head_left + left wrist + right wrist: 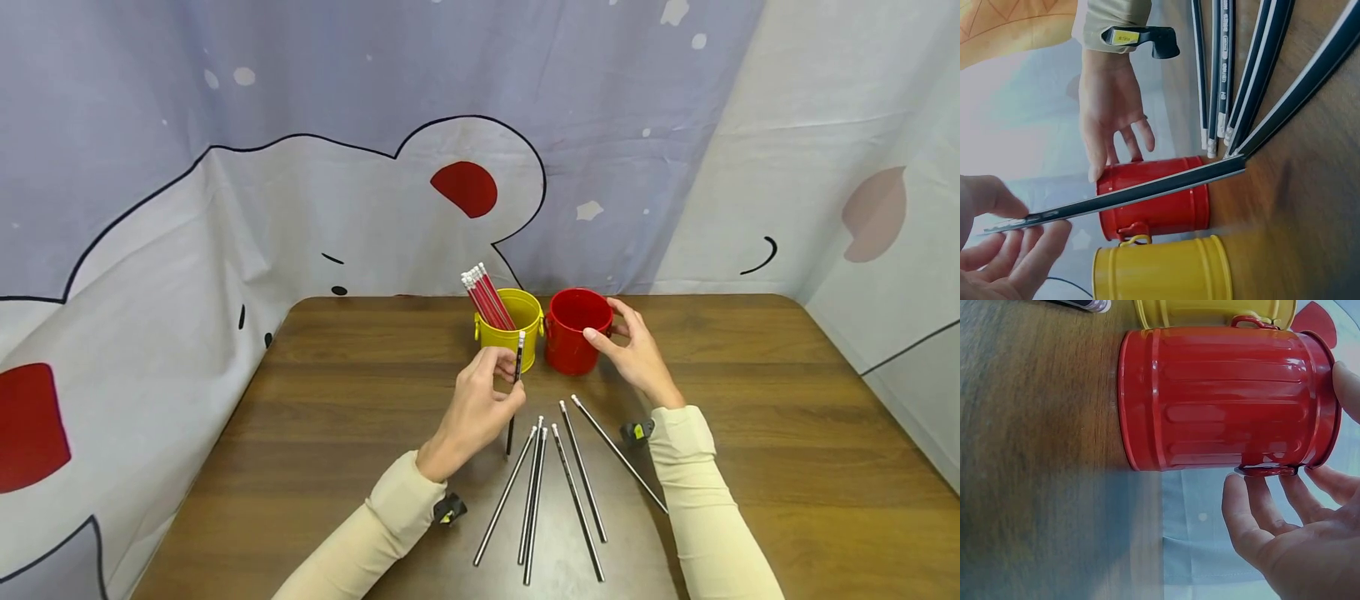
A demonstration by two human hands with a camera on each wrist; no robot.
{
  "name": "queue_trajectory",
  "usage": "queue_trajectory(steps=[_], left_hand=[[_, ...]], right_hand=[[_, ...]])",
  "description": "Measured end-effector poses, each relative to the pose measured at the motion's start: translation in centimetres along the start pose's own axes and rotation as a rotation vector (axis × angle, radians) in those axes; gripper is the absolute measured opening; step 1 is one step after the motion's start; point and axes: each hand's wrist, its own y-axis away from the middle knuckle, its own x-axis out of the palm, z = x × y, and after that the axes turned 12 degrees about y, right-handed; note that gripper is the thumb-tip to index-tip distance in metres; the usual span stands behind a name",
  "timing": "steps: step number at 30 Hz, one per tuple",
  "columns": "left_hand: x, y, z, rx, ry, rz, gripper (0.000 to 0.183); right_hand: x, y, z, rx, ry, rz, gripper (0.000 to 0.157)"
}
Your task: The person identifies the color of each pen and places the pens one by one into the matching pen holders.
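Note:
My left hand (480,404) pinches a black pencil (519,358) between thumb and fingers. Its white eraser end points up, in front of the yellow bucket (512,337), and its lower end slants down over the table. In the left wrist view the pencil (1141,192) crosses in front of the red bucket (1154,209). My right hand (637,354) holds the red bucket (572,354) at its right side, thumb at the near rim. The right wrist view shows the fingers (1254,512) beside its side handle (1267,470). The red bucket stands upright.
Several red pencils (491,300) with white erasers lean in the yellow bucket, left of the red one. On the wooden table (330,433), several black pencils (579,500) lie fanned out between my forearms. A printed curtain (337,217) hangs behind the table.

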Motion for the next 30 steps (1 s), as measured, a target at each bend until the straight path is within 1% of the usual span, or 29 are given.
queue_trajectory(steps=[2, 5, 8, 12, 19, 24, 30], left_hand=[[0.1, 0.1, 0.1, 0.015, 0.035, -0.022, 0.028], [0.1, 0.1, 0.2, 0.060, 0.073, -0.050, 0.029], [0.1, 0.1, 0.3, 0.088, 0.082, -0.064, 0.029], [0.1, 0.1, 0.3, 0.101, 0.081, -0.069, 0.029], [0.2, 0.1, 0.3, 0.113, 0.071, -0.074, 0.032], [0.4, -0.4, 0.0, 0.143, 0.065, -0.077, 0.034], [0.1, -1.6, -0.7, 0.205, 0.074, -0.090, 0.032]], right_hand=[[0.1, 0.0, 0.0, 0.003, -0.006, 0.002, 0.065], [0.1, 0.0, 0.1, -0.001, -0.005, 0.003, 0.065], [0.0, 0.0, 0.0, -0.009, -0.004, 0.002, 0.065], [0.0, 0.0, 0.0, -0.018, 0.004, 0.003, 0.066], [0.0, 0.2, -0.1, -0.005, 0.002, 0.008, 0.066], [-0.1, 0.3, -0.1, -0.008, 0.012, 0.006, 0.066], [-0.1, 0.1, -0.1, -0.008, 0.008, 0.013, 0.066]])
